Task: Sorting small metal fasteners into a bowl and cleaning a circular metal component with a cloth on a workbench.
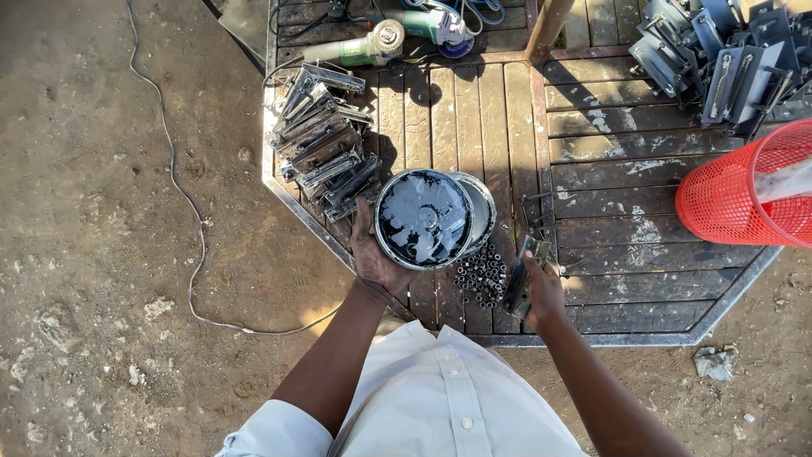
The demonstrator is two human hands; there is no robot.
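Your left hand (376,258) is gripping a paint-smeared round lid (423,217) over the bench (609,296), while your right hand (541,292) is clasping a metal bracket (518,283).

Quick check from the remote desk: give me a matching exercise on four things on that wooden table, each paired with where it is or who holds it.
Things:
1. paint can lid
2. red mesh basket
3. green angle grinder
4. flat metal piece

Places:
a. far edge of the table, top of the view
b. held in the left hand
c. right edge of the view
d. held in the right hand

Pairs: 1-b, 2-c, 3-a, 4-d
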